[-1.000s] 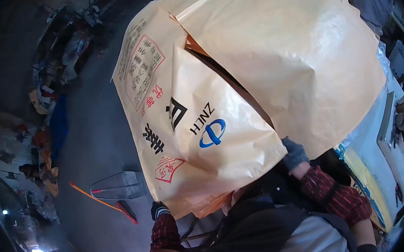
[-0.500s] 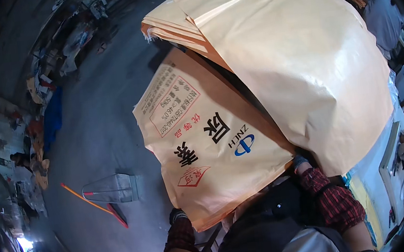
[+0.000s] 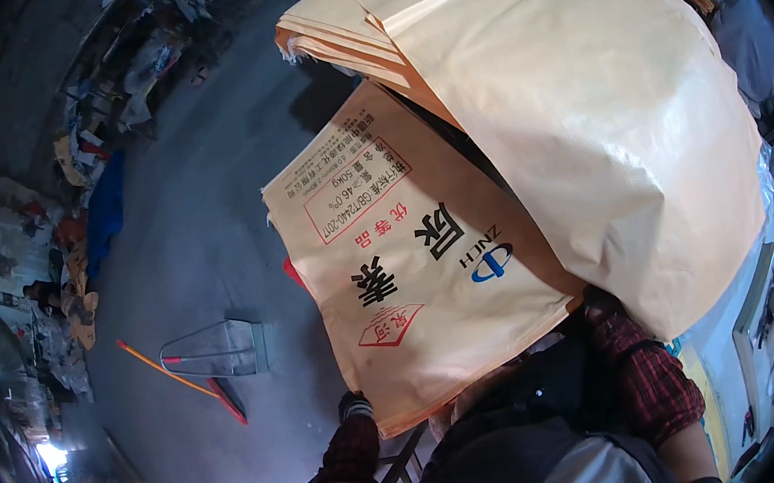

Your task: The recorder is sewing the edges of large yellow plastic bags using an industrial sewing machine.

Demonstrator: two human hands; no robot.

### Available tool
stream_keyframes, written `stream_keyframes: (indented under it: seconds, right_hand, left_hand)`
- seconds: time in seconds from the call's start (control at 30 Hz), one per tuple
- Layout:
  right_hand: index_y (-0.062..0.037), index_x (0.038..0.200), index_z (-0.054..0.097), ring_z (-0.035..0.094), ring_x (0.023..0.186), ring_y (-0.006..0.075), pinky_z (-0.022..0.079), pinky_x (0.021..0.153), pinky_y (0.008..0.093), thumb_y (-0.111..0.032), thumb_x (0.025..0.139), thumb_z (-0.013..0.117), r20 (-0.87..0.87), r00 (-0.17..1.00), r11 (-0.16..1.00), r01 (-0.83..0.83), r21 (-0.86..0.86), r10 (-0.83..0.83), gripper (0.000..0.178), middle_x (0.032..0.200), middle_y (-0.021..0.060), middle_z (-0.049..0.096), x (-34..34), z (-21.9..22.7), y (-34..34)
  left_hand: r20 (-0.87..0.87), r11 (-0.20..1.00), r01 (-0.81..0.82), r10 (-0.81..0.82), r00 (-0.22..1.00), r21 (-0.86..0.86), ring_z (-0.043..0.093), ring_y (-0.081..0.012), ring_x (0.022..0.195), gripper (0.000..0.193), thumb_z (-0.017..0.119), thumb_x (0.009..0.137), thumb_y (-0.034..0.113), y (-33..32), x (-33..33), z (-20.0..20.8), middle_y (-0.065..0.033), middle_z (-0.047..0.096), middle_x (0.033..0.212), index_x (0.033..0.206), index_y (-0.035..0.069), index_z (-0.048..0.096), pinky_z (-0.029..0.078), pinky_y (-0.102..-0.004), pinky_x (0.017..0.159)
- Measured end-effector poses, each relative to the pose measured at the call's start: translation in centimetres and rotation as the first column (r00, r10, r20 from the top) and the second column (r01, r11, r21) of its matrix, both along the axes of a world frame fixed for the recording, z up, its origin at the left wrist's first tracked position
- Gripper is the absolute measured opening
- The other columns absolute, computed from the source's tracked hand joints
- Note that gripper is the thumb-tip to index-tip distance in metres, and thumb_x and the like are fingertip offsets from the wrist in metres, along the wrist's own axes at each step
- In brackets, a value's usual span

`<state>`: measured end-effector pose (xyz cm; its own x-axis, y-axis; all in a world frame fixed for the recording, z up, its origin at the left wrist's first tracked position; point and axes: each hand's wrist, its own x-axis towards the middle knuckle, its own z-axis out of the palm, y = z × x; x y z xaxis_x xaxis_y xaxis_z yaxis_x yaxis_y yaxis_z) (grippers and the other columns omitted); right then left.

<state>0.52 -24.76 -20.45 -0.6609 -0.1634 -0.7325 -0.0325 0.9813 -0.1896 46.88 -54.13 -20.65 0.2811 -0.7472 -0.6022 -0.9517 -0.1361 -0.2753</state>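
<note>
A tan woven sack [image 3: 378, 242] with black, red and blue print lies slanted in front of me, its near edge over my lap. My left hand [image 3: 355, 405], in a dark glove below a red-checked sleeve, is closed on its near left corner. At the near right corner my right hand [image 3: 596, 303] grips the same sack, its fingers partly hidden in the shadow of a stack of plain tan sacks [image 3: 584, 124]. That stack bulges over the right side, its layered, frayed ends showing at the far left.
On the grey floor to the left stand a metal dustpan [image 3: 218, 349] and a broom with an orange handle [image 3: 167, 367]. A blue cloth [image 3: 105, 216] lies by clutter along the left wall. A pale work surface [image 3: 721, 366] shows at the right, beyond it dark blue-grey cloth [image 3: 745, 29].
The printed sack has shifted right and its far end looks flatter, showing more print. A bit of red shows beside its left edge. My left hand has risen slightly with the corner.
</note>
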Motion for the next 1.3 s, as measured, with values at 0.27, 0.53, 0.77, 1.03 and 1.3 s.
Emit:
stream_keyframes:
  seconds: [0.27,0.53,0.77,1.03,1.3]
  right_hand:
    - [-0.0080,0.117,0.055,0.049,0.113,0.0320,0.039,0.095,0.0375,-0.016,0.086,0.046,-0.047,0.999,1.000,-0.014,-0.028,0.013,0.033,0.121,0.0151,0.054,-1.2,-0.4,0.9]
    - [-0.0087,0.119,0.054,0.046,0.116,0.0320,0.037,0.097,0.0383,-0.018,0.087,0.046,-0.061,0.997,0.993,-0.049,-0.104,0.043,0.034,0.123,0.0147,0.053,-0.5,-2.9,1.4]
    - [-0.0093,0.120,0.053,0.044,0.119,0.0319,0.035,0.100,0.0389,-0.020,0.088,0.046,-0.120,0.992,0.979,-0.055,-0.198,0.032,0.035,0.124,0.0143,0.051,1.0,-2.9,2.0]
    - [-0.0099,0.121,0.053,0.042,0.121,0.0318,0.033,0.102,0.0397,-0.022,0.088,0.046,-0.288,0.956,0.901,-0.073,-0.427,-0.059,0.036,0.126,0.0139,0.050,2.3,-4.6,4.3]
    - [-0.0055,0.116,0.057,0.050,0.109,0.0377,0.037,0.096,0.0413,-0.026,0.087,0.050,-0.603,0.781,0.835,-0.434,-0.337,0.163,0.036,0.112,0.0199,0.058,7.8,9.6,9.5]
  left_hand:
    - [0.029,0.998,0.038,-0.039,0.999,0.058,0.060,-0.0328,0.092,0.043,0.063,0.076,0.043,1.4,0.1,0.1,-0.0148,0.063,0.097,0.101,0.008,0.060,0.048,-0.0445,0.079]
    - [-0.144,0.595,0.670,-0.786,0.602,-0.445,0.055,-0.0332,0.093,0.057,0.065,0.070,0.046,7.4,-1.2,4.1,-0.0155,0.058,0.101,0.111,0.008,0.054,0.041,-0.0499,0.080]
    - [-0.352,0.512,0.808,-0.728,0.588,0.291,0.044,-0.0319,0.120,0.054,0.049,0.081,0.039,10.2,-2.5,-2.5,-0.0101,0.043,0.133,0.130,0.020,0.041,0.035,-0.0552,0.094]
    - [-0.411,0.588,0.807,-0.725,0.553,0.049,0.057,-0.0343,0.100,0.041,0.053,0.080,0.039,11.9,-13.1,-1.8,-0.0173,0.060,0.108,0.111,0.012,0.056,0.045,-0.0441,0.086]
    - [-0.292,0.379,0.546,-0.925,0.242,-0.747,0.059,-0.0367,0.074,0.025,0.045,0.087,0.029,9.3,-25.6,13.4,-0.0173,0.062,0.080,0.089,0.009,0.059,0.047,-0.0454,0.065]
